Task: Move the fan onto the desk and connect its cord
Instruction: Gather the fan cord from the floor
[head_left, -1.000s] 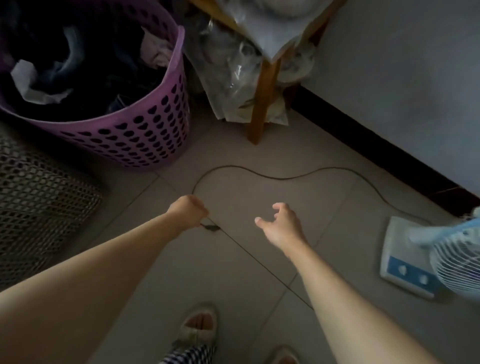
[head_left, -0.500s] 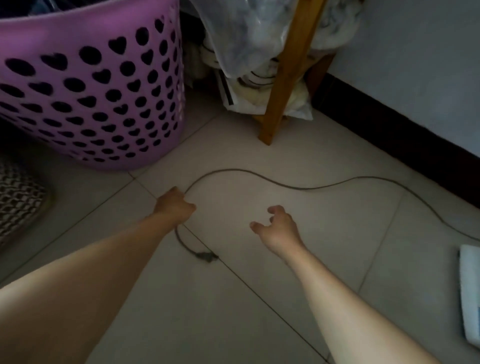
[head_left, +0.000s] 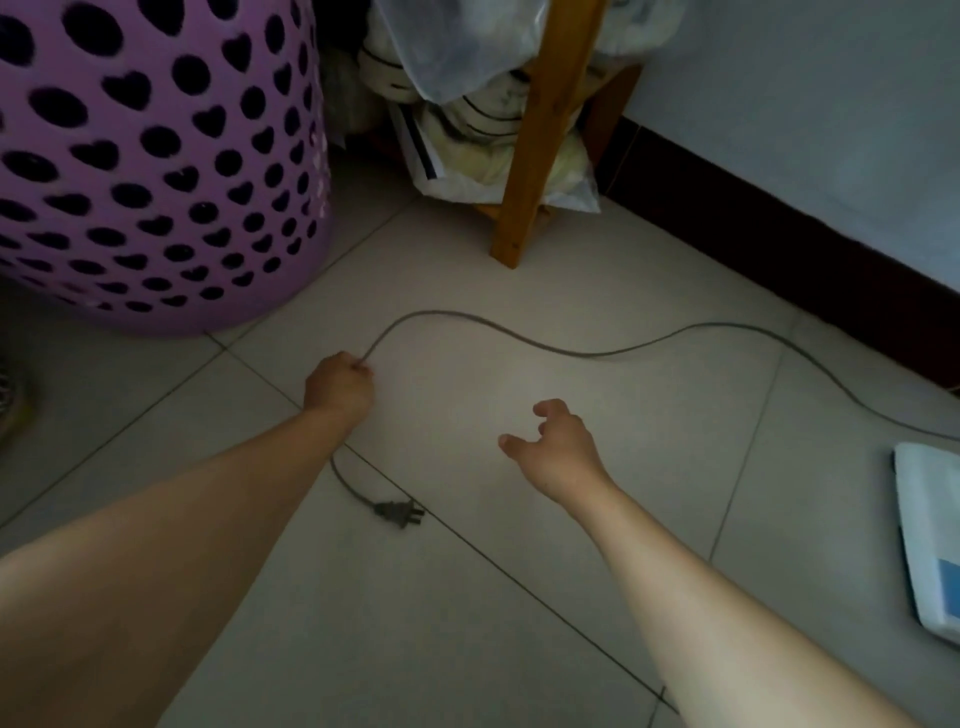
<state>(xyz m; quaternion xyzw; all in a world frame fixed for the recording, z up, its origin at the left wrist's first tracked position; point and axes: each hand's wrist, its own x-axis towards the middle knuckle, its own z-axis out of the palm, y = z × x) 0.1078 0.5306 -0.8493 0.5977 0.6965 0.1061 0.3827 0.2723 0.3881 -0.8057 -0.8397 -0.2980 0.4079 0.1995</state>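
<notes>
The left hand (head_left: 340, 387) was shut tight on the fan's cord (head_left: 571, 351), a little way up from the plug (head_left: 397, 512), likely to gather it off the floor (head_left: 467, 597). The right hand (head_left: 558, 449) hung open and empty, fingers curled. The fan's white base (head_left: 930, 535) sat on the floor at the right edge, not yet on any worktop.

The floor (head_left: 467, 597) was pale grey tile crossed by dark grout lines. On it lay a grey power cord (head_left: 587, 353), snaking from the fan base (head_left: 930, 525) (white with a blue panel, cut off at the right edge) to its 2-pin plug (head_left: 397, 512). A purple laundry basket (head_left: 156, 171), a wooden furniture leg (head_left: 524, 208) and plastic bags (head_left: 467, 156) also stood on the tiles.
</notes>
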